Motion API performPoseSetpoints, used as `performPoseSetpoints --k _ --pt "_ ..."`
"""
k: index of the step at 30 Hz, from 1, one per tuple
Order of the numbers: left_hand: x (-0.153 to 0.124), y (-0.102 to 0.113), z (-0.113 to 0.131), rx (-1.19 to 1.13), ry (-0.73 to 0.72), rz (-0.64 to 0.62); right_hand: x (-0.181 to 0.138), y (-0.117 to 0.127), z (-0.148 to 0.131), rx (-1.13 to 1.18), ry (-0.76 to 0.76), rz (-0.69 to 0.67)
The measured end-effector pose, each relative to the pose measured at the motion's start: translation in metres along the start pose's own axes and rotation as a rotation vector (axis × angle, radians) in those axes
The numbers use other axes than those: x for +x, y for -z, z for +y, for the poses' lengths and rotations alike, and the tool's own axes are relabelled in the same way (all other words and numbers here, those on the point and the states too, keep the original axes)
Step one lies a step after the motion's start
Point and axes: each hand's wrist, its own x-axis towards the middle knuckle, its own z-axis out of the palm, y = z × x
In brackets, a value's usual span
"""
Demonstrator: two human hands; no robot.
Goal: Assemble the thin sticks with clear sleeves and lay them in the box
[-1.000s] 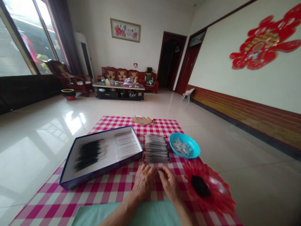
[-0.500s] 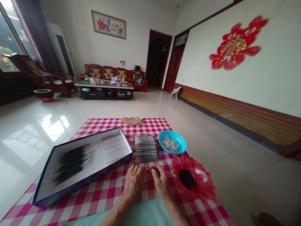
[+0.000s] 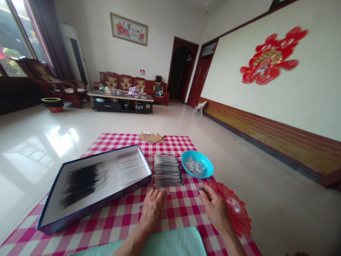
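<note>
Red-and-white gingham cloth (image 3: 112, 140) covers the floor at lower centre; a navy-edged white box tray (image 3: 90, 212) lies at its left, holding a blurred row of black-tipped sticks (image 3: 82, 185) and a row of pale slender rods (image 3: 130, 167); a loose stack of black-ended rods (image 3: 167, 170) sits outside the tray, and a blue bowl (image 3: 198, 153) right of it holds a heap of small clear pieces (image 3: 195, 166); the left hand (image 3: 151, 209) lies palm-down just below the stack, fingers close together, and whether they pinch anything small cannot be told; the right hand (image 3: 213, 208) hovers at lower right, fingers loosely spread and holding nothing visible, beside a red petal-shaped plate (image 3: 238, 217); checked cloth shows between the hands, with the tray's corner near the cloth's left edge.
</note>
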Motion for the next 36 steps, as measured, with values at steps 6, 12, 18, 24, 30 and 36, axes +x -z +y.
performPoseSetpoints --k 6,12,18,24,30,36 --pt "0.0 0.001 0.0 -0.016 0.004 -0.01 0.005 0.028 0.018 -0.128 -0.04 0.251" --pt "0.002 0.003 0.001 -0.04 -0.005 -0.013 0.012 0.048 0.05 -0.411 0.105 0.203" --pt "0.001 0.003 0.002 -0.026 -0.001 -0.019 -0.002 0.02 0.036 -0.442 0.218 0.077" --pt "0.001 0.005 0.004 -0.038 0.015 -0.055 -0.002 0.002 0.051 -0.575 0.349 0.076" --pt "0.003 0.008 0.006 -0.045 0.021 -0.068 -0.003 -0.005 0.052 -0.597 0.41 0.089" --pt "0.008 0.012 0.011 -0.112 -0.052 -0.058 -0.022 -0.031 0.008 -0.384 0.459 0.114"
